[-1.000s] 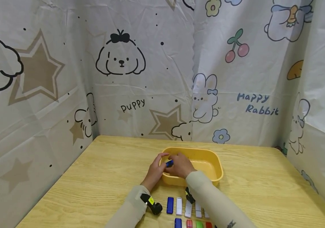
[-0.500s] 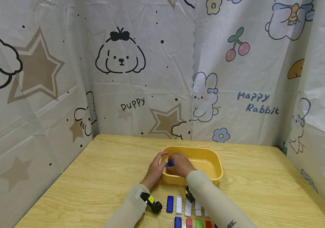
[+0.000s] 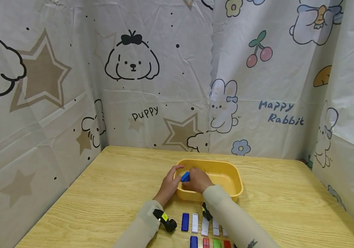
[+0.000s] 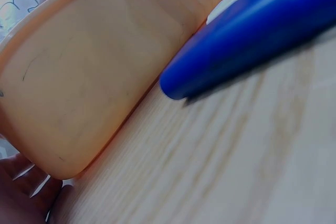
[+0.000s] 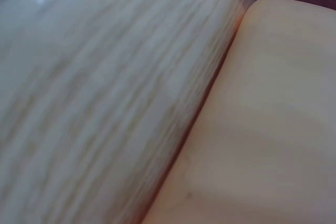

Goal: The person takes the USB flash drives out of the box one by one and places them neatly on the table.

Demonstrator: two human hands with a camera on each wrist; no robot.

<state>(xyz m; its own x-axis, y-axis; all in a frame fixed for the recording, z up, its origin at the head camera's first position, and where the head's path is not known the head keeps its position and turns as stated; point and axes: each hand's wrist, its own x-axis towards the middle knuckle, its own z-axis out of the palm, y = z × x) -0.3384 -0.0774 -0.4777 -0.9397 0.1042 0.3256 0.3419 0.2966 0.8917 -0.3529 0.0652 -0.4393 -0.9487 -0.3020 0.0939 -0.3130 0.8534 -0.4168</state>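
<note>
My left hand (image 3: 167, 184) grips the left end of the yellow basin (image 3: 238, 179), thumb at the rim and fingers along the outside. In the left wrist view its fingers (image 4: 44, 192) show at the lower corner of the basin wall (image 4: 105, 72). Inside the basin's left part, my right hand (image 3: 198, 179) pinches a small blue USB stick (image 3: 185, 177), which lies tilted beside the left thumb. The back of the right hand hides its fingertips. The right wrist view shows mostly the basin's outer wall (image 5: 273, 119) and the tabletop.
On the wooden table (image 3: 102, 199) in front of the basin lie a blue USB stick (image 3: 185, 222) and several white ones (image 3: 194, 223) in a row. A nearer row holds blue (image 3: 193, 242), red and green (image 3: 216, 244) pieces. A printed curtain (image 3: 152, 93) stands behind.
The blue USB stick in my right hand has tilted and risen slightly, so more of its top shows. My left hand has kept its place on the basin.
</note>
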